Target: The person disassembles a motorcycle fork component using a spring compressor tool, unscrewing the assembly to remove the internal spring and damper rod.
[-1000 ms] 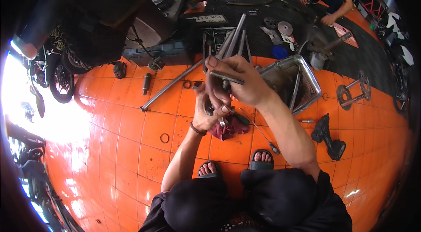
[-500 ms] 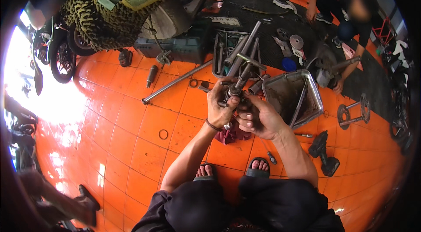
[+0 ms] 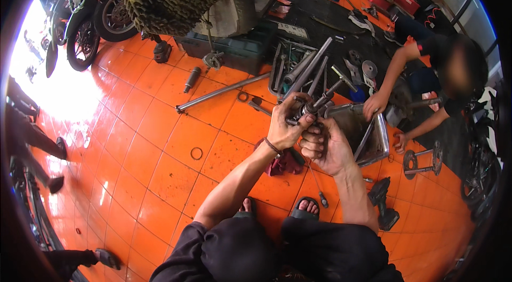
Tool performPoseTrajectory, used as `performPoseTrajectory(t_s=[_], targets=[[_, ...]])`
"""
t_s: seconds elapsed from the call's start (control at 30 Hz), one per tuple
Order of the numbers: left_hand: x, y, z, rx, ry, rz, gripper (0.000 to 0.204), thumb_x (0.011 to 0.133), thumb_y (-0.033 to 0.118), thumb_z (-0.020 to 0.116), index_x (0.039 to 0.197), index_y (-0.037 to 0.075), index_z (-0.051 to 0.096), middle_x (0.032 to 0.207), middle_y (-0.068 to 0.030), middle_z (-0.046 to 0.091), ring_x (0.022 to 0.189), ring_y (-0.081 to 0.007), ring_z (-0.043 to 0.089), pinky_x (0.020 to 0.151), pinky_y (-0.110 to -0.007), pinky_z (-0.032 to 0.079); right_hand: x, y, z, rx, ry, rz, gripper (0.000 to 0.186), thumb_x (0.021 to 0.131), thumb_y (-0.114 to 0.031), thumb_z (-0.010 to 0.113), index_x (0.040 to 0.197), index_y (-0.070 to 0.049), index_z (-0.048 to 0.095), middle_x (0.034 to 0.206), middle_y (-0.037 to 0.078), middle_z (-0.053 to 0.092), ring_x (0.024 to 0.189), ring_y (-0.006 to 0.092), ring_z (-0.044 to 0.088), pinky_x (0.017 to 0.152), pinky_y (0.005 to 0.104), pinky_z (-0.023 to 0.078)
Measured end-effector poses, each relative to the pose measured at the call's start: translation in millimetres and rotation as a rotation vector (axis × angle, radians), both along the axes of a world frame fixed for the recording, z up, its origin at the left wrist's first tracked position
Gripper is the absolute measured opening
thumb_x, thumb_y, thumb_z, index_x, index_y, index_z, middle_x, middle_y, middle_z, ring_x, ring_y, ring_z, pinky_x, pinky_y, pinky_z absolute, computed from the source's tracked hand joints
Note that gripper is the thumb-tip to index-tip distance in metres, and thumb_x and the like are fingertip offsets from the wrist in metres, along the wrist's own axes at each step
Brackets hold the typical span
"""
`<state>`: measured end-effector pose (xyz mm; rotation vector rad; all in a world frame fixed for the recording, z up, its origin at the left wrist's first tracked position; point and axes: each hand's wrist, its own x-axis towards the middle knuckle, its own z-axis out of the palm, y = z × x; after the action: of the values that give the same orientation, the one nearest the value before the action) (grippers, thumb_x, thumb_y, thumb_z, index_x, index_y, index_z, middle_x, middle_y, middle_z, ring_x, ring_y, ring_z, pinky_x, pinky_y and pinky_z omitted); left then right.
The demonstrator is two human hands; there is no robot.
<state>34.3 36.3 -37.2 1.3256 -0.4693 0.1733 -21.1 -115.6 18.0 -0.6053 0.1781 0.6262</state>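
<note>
I squat on an orange tiled floor (image 3: 160, 138). My left hand (image 3: 285, 125) grips a metal fork assembly (image 3: 312, 105) of grey tubes and rods near its middle. My right hand (image 3: 325, 146) closes around the lower end of the same assembly, just below and right of the left hand. The tubes (image 3: 312, 66) point up and away from me. A dark red rag (image 3: 282, 162) lies on the floor under my hands. Both hands are greasy.
A metal tray (image 3: 376, 141) lies right of my hands, and another person (image 3: 426, 69) reaches into it. A long steel tube (image 3: 221, 93), a ring (image 3: 196, 153), a black power tool (image 3: 384, 210), a green toolbox (image 3: 240, 50) and motorcycles (image 3: 85, 21) surround me.
The view has tilted up and left, so the motorcycles and the other person show more. My hands keep hold of the fork assembly, and my right hand has slid lower on it.
</note>
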Motion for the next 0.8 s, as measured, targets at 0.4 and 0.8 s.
performPoseTrajectory(t_s=[0.4,0.8], targets=[[-6,13,-5,-0.121,-0.02,0.046,0.043,0.085,0.021,0.078,0.119,-0.001,0.062,0.083,-0.0049,0.07,0.077,-0.0083,0.062,0.073,-0.027,0.051,-7,20,3,-0.005,0.005,0.001,0.031,0.107,-0.033,0.056,0.085,-0.014,0.047,0.068,-0.007,0.032,0.057,0.0065,0.031,0.049,0.0231,0.026],[4,23,-12,-0.125,-0.022,-0.22,0.074,0.082,0.065,0.082,0.114,0.001,0.066,0.102,-0.0057,0.067,0.093,-0.0137,0.062,0.08,-0.033,0.05,-15,14,6,0.183,0.219,0.079,0.03,0.102,-0.029,0.053,0.078,-0.013,0.045,0.065,-0.006,0.025,0.055,0.0092,0.024,0.049,0.0275,0.022]])
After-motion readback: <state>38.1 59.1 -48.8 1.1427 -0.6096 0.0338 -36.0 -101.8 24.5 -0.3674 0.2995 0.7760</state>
